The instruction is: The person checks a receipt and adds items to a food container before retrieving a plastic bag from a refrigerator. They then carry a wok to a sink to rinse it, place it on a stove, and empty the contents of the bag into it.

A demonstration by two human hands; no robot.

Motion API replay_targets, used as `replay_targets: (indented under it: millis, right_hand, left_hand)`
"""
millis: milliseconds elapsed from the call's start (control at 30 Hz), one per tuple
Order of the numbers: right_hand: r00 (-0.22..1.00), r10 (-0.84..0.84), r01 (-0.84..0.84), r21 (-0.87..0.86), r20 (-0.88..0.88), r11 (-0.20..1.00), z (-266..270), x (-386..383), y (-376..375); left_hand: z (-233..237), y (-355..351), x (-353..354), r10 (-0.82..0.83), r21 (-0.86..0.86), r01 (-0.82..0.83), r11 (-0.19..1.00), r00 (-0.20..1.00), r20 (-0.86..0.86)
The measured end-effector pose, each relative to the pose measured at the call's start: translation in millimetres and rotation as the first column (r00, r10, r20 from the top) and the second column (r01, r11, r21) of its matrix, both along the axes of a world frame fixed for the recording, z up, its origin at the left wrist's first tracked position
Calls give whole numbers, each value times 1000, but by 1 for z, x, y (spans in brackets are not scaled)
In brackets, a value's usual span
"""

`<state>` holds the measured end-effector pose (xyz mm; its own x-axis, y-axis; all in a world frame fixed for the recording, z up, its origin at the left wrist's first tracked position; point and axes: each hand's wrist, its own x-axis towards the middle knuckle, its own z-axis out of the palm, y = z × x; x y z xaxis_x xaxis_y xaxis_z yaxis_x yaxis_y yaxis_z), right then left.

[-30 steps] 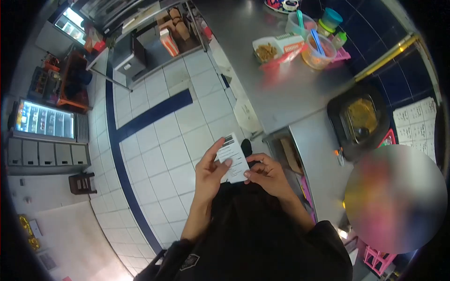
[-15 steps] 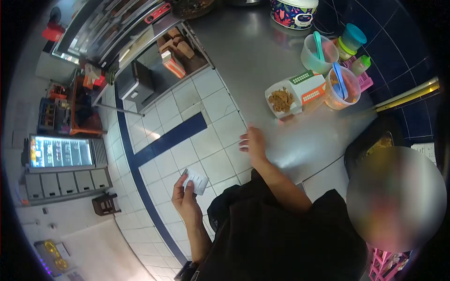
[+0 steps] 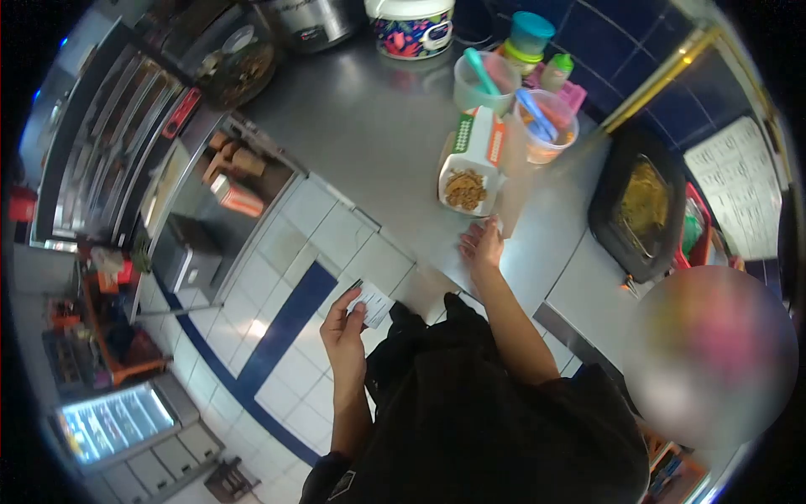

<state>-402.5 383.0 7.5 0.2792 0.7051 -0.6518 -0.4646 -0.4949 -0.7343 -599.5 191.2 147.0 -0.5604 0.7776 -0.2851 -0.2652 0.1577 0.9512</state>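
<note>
The left hand (image 3: 344, 326) pinches a paper slip (image 3: 375, 302) at chest height, seemingly angled for reading, while the right hand (image 3: 481, 245) rests empty, fingers loosely spread, on the counter (image 3: 378, 126) near the food box (image 3: 470, 172).

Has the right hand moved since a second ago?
Yes. The right hand left the slip, reaching to the steel counter near the food box.

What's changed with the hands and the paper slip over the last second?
The right hand let go of the paper slip and reached to the steel counter edge, near the food box. The left hand kept the slip, now held alone. Food box and tubs stayed on the counter.
</note>
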Motion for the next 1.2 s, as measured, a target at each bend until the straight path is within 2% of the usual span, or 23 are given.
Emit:
replay_targets:
  millis: [67, 100, 267, 367, 433, 500, 567, 600, 667, 700, 767, 800, 833, 867, 900, 933, 1000, 1067, 1133, 1200]
  right_hand:
    - [994, -83, 86, 35, -67, 996, -18, -4, 11]
    - [983, -172, 174, 27, -70, 984, -9, -7, 15]
    - [953, -291, 293, 18, -87, 956, 6, -4, 26]
    - [931, -331, 337, 15, -154, 941, 4, -1, 25]
    - [921, -342, 352, 19, -186, 936, 1, 1, 24]
    - [930, -290, 300, 8, -223, 954, 3, 3, 24]
    - [924, -293, 307, 20, -246, 951, 1, 5, 26]
    - [921, -289, 305, 21, -263, 952, -1, 6, 29]
    - [915, -285, 304, 23, -286, 952, 1, 10, 33]
    - [922, -285, 288, -26, -262, 957, 2, 10, 35]
    - [920, -295, 288, -65, -256, 955, 1, 15, 42]
    - [948, -275, 267, -70, -160, 961, -6, 18, 43]
    - [965, -254, 248, -85, -63, 965, -5, 21, 45]
    - [959, -272, 264, -96, -80, 960, -6, 26, 47]
    - [960, -280, 279, -86, -7, 956, 3, 31, 41]
    - [956, -286, 291, -82, 68, 953, 5, 37, 37]
    - [959, -257, 268, -87, 118, 959, -1, 55, 37]
    - [961, -213, 231, -85, 174, 969, -8, 73, 32]
    - [933, -217, 219, 27, 286, 975, -13, 99, 21]
    - [931, -238, 230, 62, 276, 971, -19, 129, 1]
  left_hand:
    - [-2, -1, -16, -43, 53, 43, 998, 999, -5]
    - [-2, -1, -23, -53, 53, 55, 997, 998, -22]
    - [-13, 8, -50, -99, 74, 102, 992, 994, -36]
    - [-42, 48, -51, -187, 13, 195, 981, 956, -225]
    - [-57, 89, -45, -330, -90, 322, 942, 852, -406]
    - [-82, 134, -31, -392, -152, 386, 910, 678, -622]
    - [-67, 174, 1, -407, -187, 430, 883, 504, -762]
    - [-65, 192, 17, -401, -177, 438, 881, 497, -770]
    - [-74, 225, 44, -424, -344, 297, 891, 273, -863]
    - [-81, 237, 52, -417, -336, 305, 891, 259, -871]
    - [-91, 263, 64, -586, -546, 251, 800, 127, -800]
    - [-95, 271, 69, -581, -542, 257, 800, 106, -807]
    - [-99, 275, 72, -564, -530, 237, 815, 110, -818]
    - [-104, 276, 73, -553, -523, 216, 825, 111, -826]
    - [-102, 274, 76, -566, -539, 219, 813, 84, -820]
    - [-98, 269, 79, -544, -510, 238, 826, 106, -832]
    - [-99, 259, 83, -539, -497, 259, 828, 123, -833]
    - [-107, 248, 81, -470, -388, 306, 869, 268, -841]
    - [-82, 228, 91, -446, -350, 326, 878, 296, -845]
    - [-76, 211, 97, -423, -301, 359, 883, 334, -842]
